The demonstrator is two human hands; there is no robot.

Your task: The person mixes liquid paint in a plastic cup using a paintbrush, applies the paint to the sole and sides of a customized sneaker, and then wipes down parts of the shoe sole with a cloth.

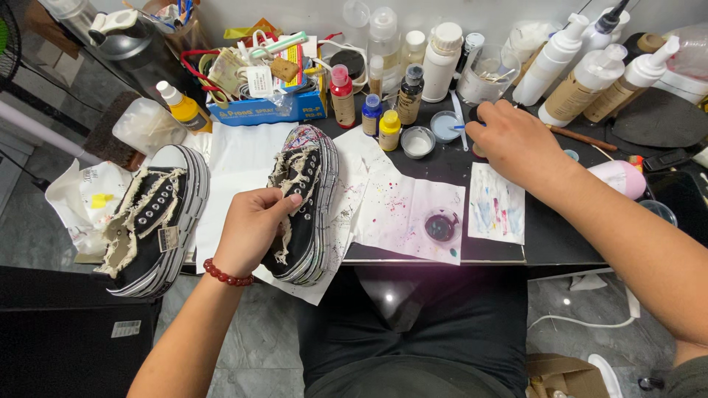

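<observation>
Cluttered black worktable point(442, 166) holds the paint-flecked shoe point(306, 203) on white paper, the left hand point(251, 228) clamped around its frayed upper, best kept firm while the curled right hand point(516, 140) reaches among small paint dishes.

A second black frayed sneaker point(151, 221) lies at the table's left edge on crumpled white paper point(77, 199). Behind it a blue box point(269, 109) overflows with odds and ends, beside a yellow-capped squeeze bottle point(181, 107). Small paint bottles point(380, 110) stand in a cluster near two shallow white dishes point(431, 133). Tall white pump bottles point(590, 70) line the back right. A paint-streaked paper scrap point(495, 205) and a dark round dish point(441, 226) sit nearer.
</observation>
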